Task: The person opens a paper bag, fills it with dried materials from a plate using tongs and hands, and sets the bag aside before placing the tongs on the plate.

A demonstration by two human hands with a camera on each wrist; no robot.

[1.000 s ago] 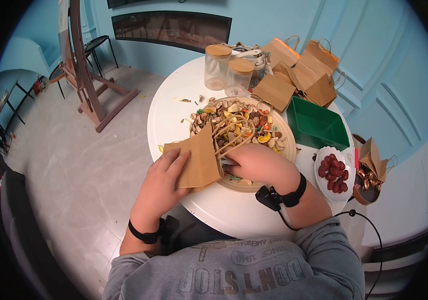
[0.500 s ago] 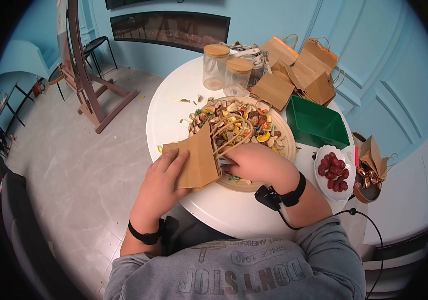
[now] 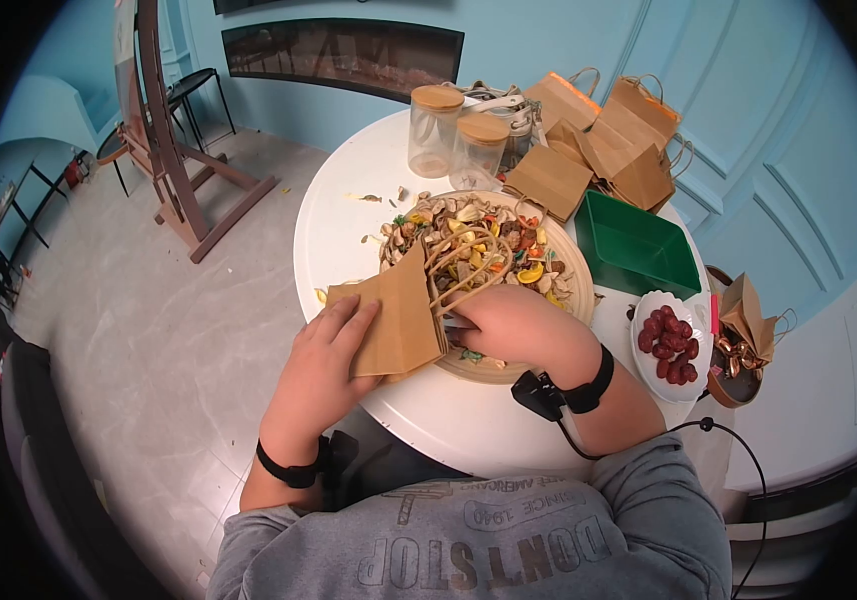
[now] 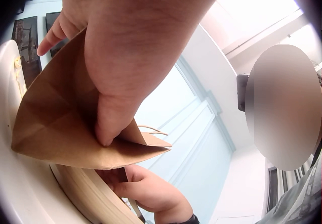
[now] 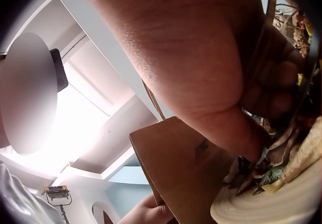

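My left hand (image 3: 321,350) grips a brown paper bag (image 3: 394,325) tilted at the near left rim of a round wooden tray (image 3: 581,300). Its twisted handles lie towards the tray. In the left wrist view the thumb presses the bag's creased end. A heap of dried pieces (image 3: 469,212), brown, cream, yellow and orange, covers the tray. Low over the tray's near side, beside the bag's mouth, is my right hand (image 3: 509,325). Its fingers curl round thin metal tongs (image 4: 135,209); the tips are hidden from the head view, among dried leaves in the right wrist view.
To the right stand a green box (image 3: 639,245) and a white dish (image 3: 644,370) of dark red dates (image 3: 667,343). Behind are glass jars (image 3: 434,135) with wooden lids and several paper bags (image 3: 629,130). Crumbs lie left of the tray. A cable (image 3: 754,480) trails from the right wrist.
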